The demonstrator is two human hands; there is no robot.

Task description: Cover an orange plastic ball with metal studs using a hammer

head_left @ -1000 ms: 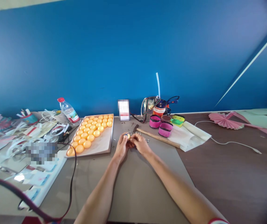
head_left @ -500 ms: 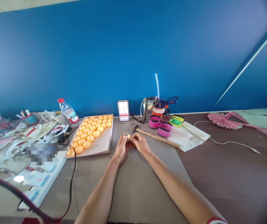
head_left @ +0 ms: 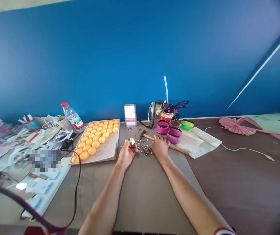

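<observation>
My left hand (head_left: 125, 154) is closed around a small round ball (head_left: 131, 141), pale yellow on top with shiny metallic bits around its side. Just right of it, a pile of small shiny metal tacks (head_left: 145, 148) is scattered on the grey mat; their exact shape is too small to be sure of. My right hand (head_left: 160, 146) lies palm down with its fingers curled over the wooden handle of a hammer (head_left: 179, 149). The hammer lies on the mat, its dark head pointing to the upper left.
Left of my hands, a white tray (head_left: 107, 152) holds rows of orange balls. Pink and yellow-green mesh bands (head_left: 173, 134) lie beyond the hammer, beside white paper (head_left: 201, 143). A bottle (head_left: 73, 117), cables and a power strip (head_left: 47, 192) crowd the left.
My right hand has left the ball and moved right onto the hammer handle. My left hand keeps the ball, turned more palm-up. The metal pile between them is now uncovered.
</observation>
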